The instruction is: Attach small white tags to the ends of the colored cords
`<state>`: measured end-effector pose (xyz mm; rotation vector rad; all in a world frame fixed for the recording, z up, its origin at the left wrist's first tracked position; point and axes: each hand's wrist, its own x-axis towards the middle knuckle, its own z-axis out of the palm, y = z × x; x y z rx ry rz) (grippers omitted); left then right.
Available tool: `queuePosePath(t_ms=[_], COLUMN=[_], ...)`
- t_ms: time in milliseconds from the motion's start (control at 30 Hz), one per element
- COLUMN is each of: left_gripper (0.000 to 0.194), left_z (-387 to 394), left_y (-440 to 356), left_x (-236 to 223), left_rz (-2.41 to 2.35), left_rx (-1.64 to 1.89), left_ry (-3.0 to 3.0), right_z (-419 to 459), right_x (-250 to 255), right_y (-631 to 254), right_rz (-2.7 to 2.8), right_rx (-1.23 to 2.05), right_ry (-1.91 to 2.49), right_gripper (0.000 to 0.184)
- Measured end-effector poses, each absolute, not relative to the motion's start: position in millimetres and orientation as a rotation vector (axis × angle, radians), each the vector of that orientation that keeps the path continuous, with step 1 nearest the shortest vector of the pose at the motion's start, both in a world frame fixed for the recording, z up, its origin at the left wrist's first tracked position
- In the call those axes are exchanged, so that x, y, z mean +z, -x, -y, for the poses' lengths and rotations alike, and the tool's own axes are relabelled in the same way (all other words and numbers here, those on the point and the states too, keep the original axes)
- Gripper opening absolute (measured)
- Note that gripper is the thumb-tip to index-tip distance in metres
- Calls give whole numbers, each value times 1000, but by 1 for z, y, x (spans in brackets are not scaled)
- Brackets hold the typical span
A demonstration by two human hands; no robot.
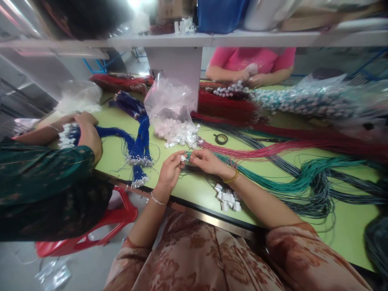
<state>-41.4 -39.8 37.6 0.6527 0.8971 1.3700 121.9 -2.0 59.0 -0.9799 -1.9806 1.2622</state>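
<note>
My left hand [171,168] pinches a small white plastic connector [182,158] above the green table [194,190]. My right hand [206,161] meets it from the right, fingers pinched on thin wires of the teal bundle [306,182] that trails off to the right. Both hands are closed and nearly touch at the connector. A heap of white connectors [178,135] lies just beyond my hands, spilling from a clear plastic bag [169,101]. A few finished white connectors [227,198] lie under my right forearm.
Red wire bundles [273,149] and blue wire bundles [139,137] cover the table. A person in dark green [45,178] works at the left on a red stool [100,226]. A person in pink [251,64] sits opposite. A tape ring [220,139] lies mid-table.
</note>
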Motion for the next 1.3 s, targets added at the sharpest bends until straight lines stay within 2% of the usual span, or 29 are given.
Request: queuePosePath(t_ms=[133, 233, 500, 700, 800, 900, 1100, 1167, 1300], left_gripper=[27, 31, 34, 34, 33, 32, 29, 27, 25], left_z=[41, 42, 50, 54, 51, 48, 47, 46, 42], left_y=[33, 25, 13, 23, 32, 37, 41, 40, 35], left_x=[35, 30, 15, 11, 10, 8, 7, 8, 8], left_rz=[-933, -1014, -1081, -1160, -1189, -1194, -1169, -1146, -1123], left_rx=[1364, 1428, 1404, 1277, 1264, 1266, 1285, 1294, 1293], left_ry=[-680, -735, -733, -723, -725, -725, -675, -650, -616], right_z=[1, 5, 25, -5, -30, -43, -45, -44, -42], right_x=[53, 50, 48, 51, 46, 35, 31, 36, 49], right_y=[-122, -123, -134, -146, -146, -141, -143, -144, -132], right_rz=[1963, 1975, 2176, 2288, 2411, 2552, 2613, 2573, 2488], right_rx=[1283, 1183, 861, 909, 666, 441, 279, 290, 550], right_ry=[1011, 1062, 1146, 1064, 1254, 1406, 1331, 1324, 1236], right_gripper=[28, 31, 18, 22, 14, 15, 20, 19, 15])
